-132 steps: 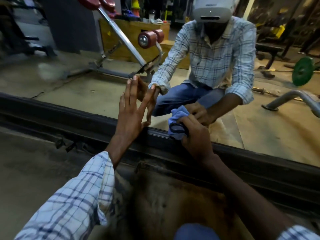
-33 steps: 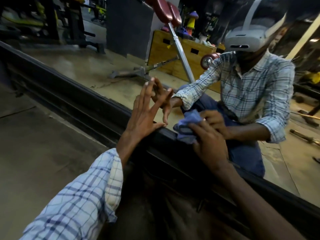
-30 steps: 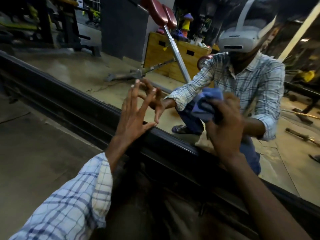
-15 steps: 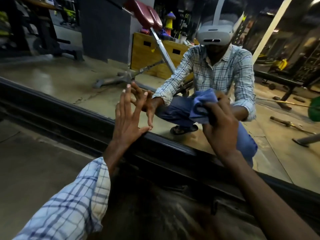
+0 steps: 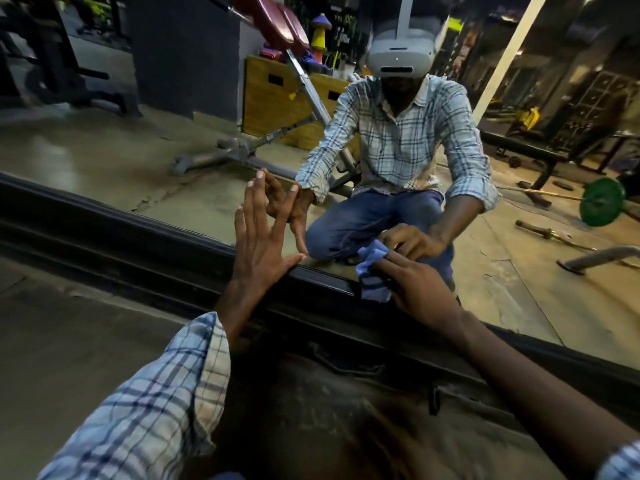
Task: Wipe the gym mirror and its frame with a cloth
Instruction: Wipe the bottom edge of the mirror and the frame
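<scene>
The big gym mirror (image 5: 104, 161) fills the upper view, bordered below by a dark frame (image 5: 138, 233) that runs diagonally down to the right. My left hand (image 5: 258, 240) lies flat against the glass with straight, spread fingers, the thumb along the frame's top edge. My right hand (image 5: 417, 289) grips a bunched blue cloth (image 5: 372, 273) and presses it where the glass meets the frame's upper lip. The mirror reflects both hands, the cloth and me crouching.
Below the frame lies a dusty concrete floor (image 5: 69, 341) with a dark grimy ledge (image 5: 346, 410) near my knees. The reflection shows an incline bench (image 5: 277, 39), a wooden box (image 5: 277, 98), a green-plated barbell (image 5: 602, 202) and a white post (image 5: 509, 53).
My right hand has brought the cloth down from the glass, where it was half a second ago, to the frame's top edge. The left hand stayed flat on the mirror.
</scene>
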The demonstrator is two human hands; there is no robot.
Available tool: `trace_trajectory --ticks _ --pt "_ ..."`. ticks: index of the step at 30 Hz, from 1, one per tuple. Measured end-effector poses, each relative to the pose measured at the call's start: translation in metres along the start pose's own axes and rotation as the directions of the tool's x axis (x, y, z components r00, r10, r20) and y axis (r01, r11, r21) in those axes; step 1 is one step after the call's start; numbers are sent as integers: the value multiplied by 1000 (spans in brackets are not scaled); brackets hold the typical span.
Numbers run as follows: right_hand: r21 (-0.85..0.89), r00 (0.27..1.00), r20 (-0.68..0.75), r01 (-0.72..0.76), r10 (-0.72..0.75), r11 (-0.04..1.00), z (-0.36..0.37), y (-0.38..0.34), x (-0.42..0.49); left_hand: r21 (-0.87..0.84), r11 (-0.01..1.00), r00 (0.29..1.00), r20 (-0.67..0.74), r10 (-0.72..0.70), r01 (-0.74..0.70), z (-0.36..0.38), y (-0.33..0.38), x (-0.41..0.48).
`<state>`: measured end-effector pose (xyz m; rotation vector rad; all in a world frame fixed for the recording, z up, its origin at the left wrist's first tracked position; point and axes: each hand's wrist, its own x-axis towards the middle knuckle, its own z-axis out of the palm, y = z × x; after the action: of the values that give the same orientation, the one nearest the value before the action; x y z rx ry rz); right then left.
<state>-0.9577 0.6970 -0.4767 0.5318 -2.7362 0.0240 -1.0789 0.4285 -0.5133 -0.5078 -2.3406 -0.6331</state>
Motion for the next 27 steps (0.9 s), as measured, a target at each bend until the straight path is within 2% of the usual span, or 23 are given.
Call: trace_trajectory --ticks 7,13,18,20,21,23,24,25,26,27 --pt "97 988 -137 -54 67 994 14 -11 -12 51 998 999 2 47 -47 1 -8 0" --pt "169 958 -216 -151 186 974 44 -22 -16 139 988 998 28 60 -63 -4 -26 -1" --pt "124 976 -198 -65 89 990 41 -35 9 127 992 1000 26 14 -17 -11 -40 1" --pt "161 941 -318 -64 113 985 18 -38 36 83 996 999 26 -39 37 -14 -48 3" --pt "198 899 -416 -56 136 978 1 -39 50 73 996 998 28 -53 51 -15 -52 3" --pt "251 768 -612 -38 189 967 -28 -39 78 65 997 998 47 -39 36 -17 -57 4" --pt "263 722 -658 -47 214 964 -31 -41 88 58 998 998 50 -33 30 -16 -59 5" --pt "256 715 -666 -49 214 965 -24 -49 95 51 998 998 45 -34 31 -15 -61 4" --pt "247 757 -628 -26 180 969 -7 -59 96 43 998 999 36 -40 38 -14 -61 3" --pt "254 838 -529 6 133 967 16 -69 95 36 998 999 27 -44 43 -13 -62 3"
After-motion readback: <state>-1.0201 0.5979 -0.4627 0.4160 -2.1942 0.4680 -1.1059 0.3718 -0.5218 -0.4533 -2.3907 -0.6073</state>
